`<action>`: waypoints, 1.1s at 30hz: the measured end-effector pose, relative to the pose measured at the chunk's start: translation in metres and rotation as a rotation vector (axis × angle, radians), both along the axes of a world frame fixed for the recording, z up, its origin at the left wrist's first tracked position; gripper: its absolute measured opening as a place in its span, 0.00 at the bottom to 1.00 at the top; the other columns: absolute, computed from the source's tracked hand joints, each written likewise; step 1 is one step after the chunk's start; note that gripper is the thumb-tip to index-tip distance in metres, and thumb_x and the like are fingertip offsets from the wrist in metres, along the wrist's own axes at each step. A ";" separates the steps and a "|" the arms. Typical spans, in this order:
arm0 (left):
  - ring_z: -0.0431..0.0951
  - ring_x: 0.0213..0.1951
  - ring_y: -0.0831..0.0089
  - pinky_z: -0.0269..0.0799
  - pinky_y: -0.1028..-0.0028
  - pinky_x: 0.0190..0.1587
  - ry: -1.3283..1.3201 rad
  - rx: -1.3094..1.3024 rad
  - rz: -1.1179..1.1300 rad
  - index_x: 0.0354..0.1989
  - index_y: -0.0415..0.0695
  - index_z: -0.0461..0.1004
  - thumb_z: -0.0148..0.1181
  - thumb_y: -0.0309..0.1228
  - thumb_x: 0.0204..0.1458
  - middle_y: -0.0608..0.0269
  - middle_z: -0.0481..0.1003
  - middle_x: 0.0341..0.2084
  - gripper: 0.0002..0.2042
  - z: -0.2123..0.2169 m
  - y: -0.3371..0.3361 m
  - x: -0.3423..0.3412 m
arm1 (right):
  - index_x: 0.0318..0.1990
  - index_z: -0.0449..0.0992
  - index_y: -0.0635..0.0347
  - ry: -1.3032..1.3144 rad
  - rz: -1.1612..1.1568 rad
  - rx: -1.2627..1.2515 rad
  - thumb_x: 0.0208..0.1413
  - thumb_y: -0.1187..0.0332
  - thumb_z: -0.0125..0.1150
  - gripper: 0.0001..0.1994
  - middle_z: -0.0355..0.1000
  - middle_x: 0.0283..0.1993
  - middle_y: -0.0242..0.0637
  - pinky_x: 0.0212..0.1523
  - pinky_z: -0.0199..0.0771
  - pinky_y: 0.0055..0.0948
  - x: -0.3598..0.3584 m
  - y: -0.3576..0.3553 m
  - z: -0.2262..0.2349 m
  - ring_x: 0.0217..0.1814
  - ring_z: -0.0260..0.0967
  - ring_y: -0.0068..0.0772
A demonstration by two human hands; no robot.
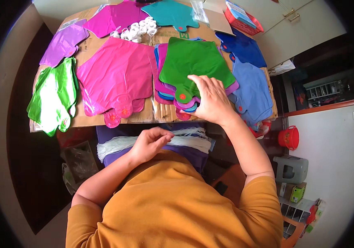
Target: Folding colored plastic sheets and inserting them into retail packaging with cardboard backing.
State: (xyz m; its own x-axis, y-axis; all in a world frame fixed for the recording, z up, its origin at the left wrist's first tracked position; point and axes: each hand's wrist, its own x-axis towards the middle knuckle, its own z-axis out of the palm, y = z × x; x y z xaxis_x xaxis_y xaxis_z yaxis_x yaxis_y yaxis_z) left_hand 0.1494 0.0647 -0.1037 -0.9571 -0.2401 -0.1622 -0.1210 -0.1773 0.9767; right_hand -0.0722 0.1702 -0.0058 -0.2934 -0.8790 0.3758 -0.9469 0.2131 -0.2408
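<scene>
My right hand (214, 99) lies at the right lower side of a stack of flat foil balloons. Its fingers stretch over the green foil balloon (195, 62) on top, and its thumb is apart from them, by the lower edge. Purple, blue and pink layers stick out beneath. Above my lap, my left hand (150, 144) is closed, fingers curled against the thumb; whether anything thin is in it I cannot make out. Behind it a bundle of white strings (191, 142) lies across the purple cloth (112, 159) on my lap.
On the cardboard-covered table (158, 118) lie pink balloons (117, 78), shiny green ones (52, 95), light blue ones (253, 89) and teal ones (172, 14). White string coils (139, 31) sit at the back. A red basket (243, 20) stands far right; a red bucket (288, 137) is beyond the table.
</scene>
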 end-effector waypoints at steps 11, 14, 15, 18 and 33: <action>0.74 0.51 0.68 0.67 0.66 0.57 -0.018 0.915 -0.158 0.55 0.37 0.69 0.53 0.45 0.61 0.56 0.75 0.47 0.24 0.000 0.001 -0.026 | 0.39 0.80 0.54 -0.417 0.113 -0.057 0.46 0.64 0.69 0.12 0.72 0.34 0.35 0.46 0.65 0.37 -0.012 0.005 -0.005 0.39 0.69 0.42; 0.68 0.58 0.62 0.61 0.60 0.62 0.105 1.074 -0.257 0.59 0.42 0.66 0.55 0.55 0.55 0.54 0.71 0.54 0.32 0.012 0.007 -0.027 | 0.34 0.76 0.60 -0.440 0.250 -0.026 0.47 0.66 0.70 0.11 0.73 0.35 0.35 0.43 0.67 0.34 0.011 0.013 0.021 0.40 0.70 0.38; 0.68 0.58 0.63 0.61 0.60 0.62 0.182 1.136 -0.295 0.58 0.44 0.68 0.55 0.53 0.56 0.55 0.71 0.54 0.29 0.014 0.009 -0.026 | 0.35 0.76 0.59 -0.393 0.291 0.098 0.48 0.65 0.70 0.11 0.74 0.36 0.35 0.48 0.65 0.34 0.013 0.020 0.021 0.41 0.70 0.37; 0.67 0.58 0.63 0.61 0.57 0.61 0.299 1.208 -0.388 0.59 0.51 0.66 0.60 0.53 0.53 0.59 0.68 0.56 0.29 0.013 0.014 -0.025 | 0.36 0.77 0.56 -0.345 0.342 0.144 0.44 0.62 0.72 0.14 0.74 0.41 0.34 0.52 0.63 0.35 0.030 0.032 0.015 0.45 0.69 0.37; 0.75 0.38 0.70 0.75 0.71 0.41 -0.195 1.266 -0.118 0.44 0.39 0.69 0.54 0.30 0.60 0.57 0.75 0.36 0.09 0.028 0.019 -0.028 | 0.38 0.79 0.59 -0.375 0.392 -0.084 0.43 0.58 0.72 0.18 0.77 0.40 0.35 0.52 0.68 0.37 0.025 0.062 0.010 0.44 0.73 0.37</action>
